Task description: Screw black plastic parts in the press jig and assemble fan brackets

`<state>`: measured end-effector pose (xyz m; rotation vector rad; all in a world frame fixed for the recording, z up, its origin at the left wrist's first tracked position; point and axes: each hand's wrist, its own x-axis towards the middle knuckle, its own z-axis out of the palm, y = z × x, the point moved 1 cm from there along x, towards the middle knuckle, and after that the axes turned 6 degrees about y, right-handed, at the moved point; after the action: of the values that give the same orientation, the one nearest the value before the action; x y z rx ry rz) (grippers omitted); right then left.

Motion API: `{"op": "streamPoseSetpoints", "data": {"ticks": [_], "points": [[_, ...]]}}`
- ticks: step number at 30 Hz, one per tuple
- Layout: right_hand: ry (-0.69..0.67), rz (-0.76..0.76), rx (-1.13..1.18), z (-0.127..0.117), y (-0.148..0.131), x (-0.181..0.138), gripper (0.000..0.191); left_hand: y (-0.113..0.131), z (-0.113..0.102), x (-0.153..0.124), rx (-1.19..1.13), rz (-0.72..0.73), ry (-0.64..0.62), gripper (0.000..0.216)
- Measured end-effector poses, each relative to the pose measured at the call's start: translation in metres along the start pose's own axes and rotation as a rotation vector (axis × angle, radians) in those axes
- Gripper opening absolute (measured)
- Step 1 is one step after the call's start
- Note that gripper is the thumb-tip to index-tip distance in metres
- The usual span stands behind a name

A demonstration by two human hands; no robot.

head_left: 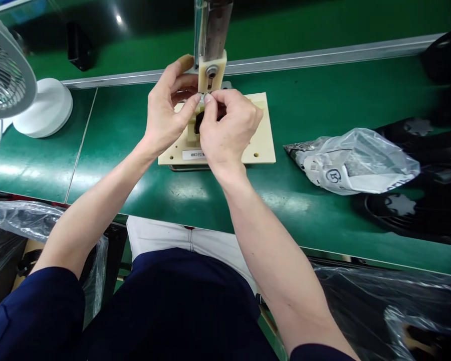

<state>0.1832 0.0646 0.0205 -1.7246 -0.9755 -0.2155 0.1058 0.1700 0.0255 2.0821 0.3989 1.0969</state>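
Observation:
Both hands meet under the cream press head (212, 72) of a bench fixture. My left hand (169, 108) is to its left, thumb tip at the small gap below the head and fingers curled behind. My right hand (229, 123) pinches there with thumb and forefinger, right beside the left thumb. What lies between the fingertips is too small and covered to name. Below them, a dark round part (199, 122) sits in the cream holder (192, 134), partly hidden by the right hand. The cream base plate (265, 145) bears a printed label (193, 155).
A clear plastic bag (355, 160) with printing lies on the green bench (278, 200) at right, beside black moulded parts (432, 200). A white fan (5, 65) with a round base (47, 108) stands left. Plastic-lined boxes flank the bench's front edge. A metal rail (323, 56) runs behind.

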Motion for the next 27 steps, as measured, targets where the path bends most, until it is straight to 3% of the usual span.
{"op": "streamPoseSetpoints", "data": {"ticks": [4, 10, 18, 27], "points": [[0.054, 0.049, -0.120, 0.004, -0.006, 0.000, 0.017, -0.005, 0.002, 0.004, -0.054, 0.033, -0.024, 0.062], [0.108, -0.028, -0.183, 0.007, -0.005, 0.000, 0.020, -0.003, 0.002, 0.006, -0.033, -0.001, 0.020, 0.058], [-0.074, 0.010, -0.214, -0.011, -0.014, 0.008, 0.017, -0.009, 0.003, 0.008, -0.062, 0.027, -0.006, 0.064], [-0.057, 0.025, -0.142, -0.018, -0.014, 0.006, 0.014, 0.000, 0.004, 0.004, -0.060, 0.009, 0.021, 0.070]]}}
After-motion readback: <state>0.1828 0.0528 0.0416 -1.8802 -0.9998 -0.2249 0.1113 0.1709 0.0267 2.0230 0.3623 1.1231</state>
